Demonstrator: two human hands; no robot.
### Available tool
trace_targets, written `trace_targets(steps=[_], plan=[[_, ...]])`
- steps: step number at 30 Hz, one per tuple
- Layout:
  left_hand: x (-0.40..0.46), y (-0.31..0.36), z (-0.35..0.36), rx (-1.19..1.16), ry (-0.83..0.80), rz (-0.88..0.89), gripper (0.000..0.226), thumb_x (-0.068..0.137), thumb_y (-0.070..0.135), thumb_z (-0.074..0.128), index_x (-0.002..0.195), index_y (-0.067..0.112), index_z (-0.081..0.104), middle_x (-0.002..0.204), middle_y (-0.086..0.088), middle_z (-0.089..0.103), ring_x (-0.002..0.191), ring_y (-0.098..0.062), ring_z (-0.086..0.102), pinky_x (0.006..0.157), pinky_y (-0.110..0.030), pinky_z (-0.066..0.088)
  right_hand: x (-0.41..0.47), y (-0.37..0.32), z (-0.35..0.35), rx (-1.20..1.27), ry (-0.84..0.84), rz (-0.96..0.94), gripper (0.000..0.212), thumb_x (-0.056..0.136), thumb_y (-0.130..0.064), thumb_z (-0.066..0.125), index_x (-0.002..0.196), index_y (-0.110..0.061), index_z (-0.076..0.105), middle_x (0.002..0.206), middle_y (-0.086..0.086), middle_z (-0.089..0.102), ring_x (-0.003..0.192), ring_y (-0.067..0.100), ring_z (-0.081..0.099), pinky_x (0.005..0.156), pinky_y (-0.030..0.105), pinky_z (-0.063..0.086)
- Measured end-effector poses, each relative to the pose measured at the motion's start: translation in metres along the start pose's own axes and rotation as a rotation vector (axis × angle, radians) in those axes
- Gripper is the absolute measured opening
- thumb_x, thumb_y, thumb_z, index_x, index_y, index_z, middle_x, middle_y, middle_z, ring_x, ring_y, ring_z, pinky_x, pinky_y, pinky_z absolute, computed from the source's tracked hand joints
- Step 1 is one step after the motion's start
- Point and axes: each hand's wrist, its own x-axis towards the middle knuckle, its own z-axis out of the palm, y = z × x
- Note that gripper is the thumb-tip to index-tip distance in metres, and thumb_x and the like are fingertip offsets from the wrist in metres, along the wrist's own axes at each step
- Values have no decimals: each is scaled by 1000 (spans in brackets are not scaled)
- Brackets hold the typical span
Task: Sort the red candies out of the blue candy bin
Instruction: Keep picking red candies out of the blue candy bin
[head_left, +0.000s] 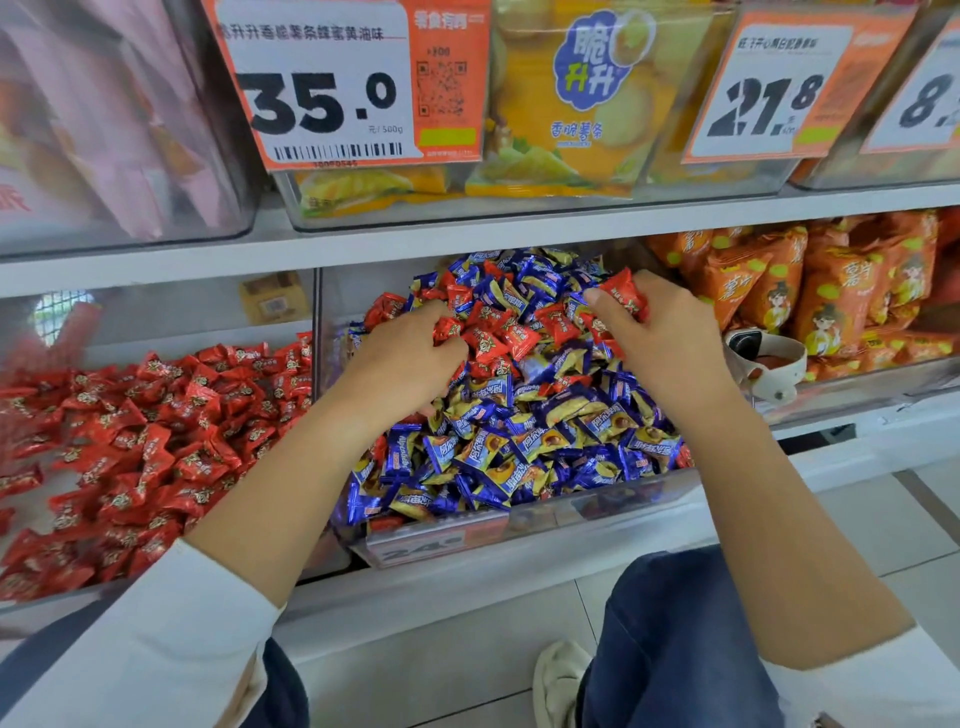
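Both hands are working inside the blue candy bin (597, 512): left hand (402, 358) and right hand (654, 332) each pinching red candies (498, 338) heaped mid-bin. Overfilled grips are risking drops back among blue wrappers, judging by the loose pile

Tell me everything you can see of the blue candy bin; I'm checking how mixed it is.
The blue candy bin is a clear plastic box on the lower shelf, between a bin of red candies and one of orange packets. A price label sits on its front wall. It is heaped with blue-and-gold wrapped candies, with red candies clustered near the top middle. The left hand digs into the pile; the right hand pinches red ones.
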Motion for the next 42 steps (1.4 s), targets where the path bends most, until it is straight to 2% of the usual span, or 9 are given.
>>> trace_targets(steps=[6, 9, 12, 16, 19, 23, 27, 35, 42], plan=[[10, 3, 3, 223, 93, 74, 55, 96, 48, 39, 137, 12, 41, 105, -13, 65, 85, -28, 66, 74, -31, 47, 2, -4, 5, -13, -48, -33, 37, 93, -39, 54, 65, -18, 41, 52, -2, 41, 48, 16, 38, 46, 26, 27], [15, 5, 3, 278, 148, 125, 41, 96, 40, 48, 125, 12, 51, 103, -11, 61, 79, -23, 58, 70, -29, 40, 5, -6, 13, -92, -124, -84, 21, 93, -32, 55, 97, -13, 63, 77, 7, 65, 71, 26, 60, 59, 29, 39], [18, 7, 6, 300, 173, 197, 29, 96, 30, 51, 119, 13, 58, 108, -11, 63, 85, -21, 53, 72, -26, 36, 6, -10, 19, -174, -163, -103, 38, 93, -32, 55, 128, -17, 56, 102, 13, 69, 84, 32, 64, 72, 34, 49], [22, 8, 16, 419, -37, 243, 49, 97, 31, 49, 144, 25, 36, 138, -14, 47, 122, -30, 48, 98, -36, 39, 7, -15, 29, -329, -283, -106, 47, 94, -34, 54, 139, -23, 44, 105, 14, 68, 94, 33, 63, 74, 38, 51], [22, 6, 25, 488, -43, 256, 55, 98, 24, 48, 148, 28, 25, 137, -14, 44, 118, -31, 50, 94, -37, 42, 7, -17, 33, -403, -284, -147, 41, 95, -32, 53, 132, -17, 47, 98, 14, 68, 95, 33, 62, 70, 37, 50], [12, 2, 19, 387, 84, 279, 46, 98, 22, 47, 143, 25, 38, 139, -9, 45, 108, -28, 57, 91, -40, 48, 7, -13, 33, -314, -239, -151, 34, 96, -23, 50, 128, -11, 48, 65, 5, 52, 58, 22, 50, 55, 30, 43], [-17, -3, -14, 247, 178, 311, 44, 95, 28, 52, 138, 31, 44, 129, -5, 54, 93, -22, 58, 86, -31, 40, 0, -25, 21, -29, -217, -165, 30, 96, -26, 51, 125, -17, 53, 65, 3, 60, 44, 8, 46, 44, 19, 32], [-82, -106, -108, 47, 191, 33, 37, 88, 36, 63, 125, 31, 58, 125, 2, 61, 111, -19, 59, 95, -27, 41, -46, -125, 41, 365, -503, -347, 17, 95, -30, 53, 111, -29, 58, 67, -21, 58, 57, -4, 52, 58, 11, 37], [-83, -151, -131, -183, 216, -142, 34, 82, 28, 72, 115, 23, 67, 115, 4, 66, 109, -14, 60, 104, -33, 41, -48, -204, 110, 214, -604, -426, 40, 96, -39, 48, 134, -29, 47, 102, 2, 64, 95, 23, 59, 78, 29, 41]])
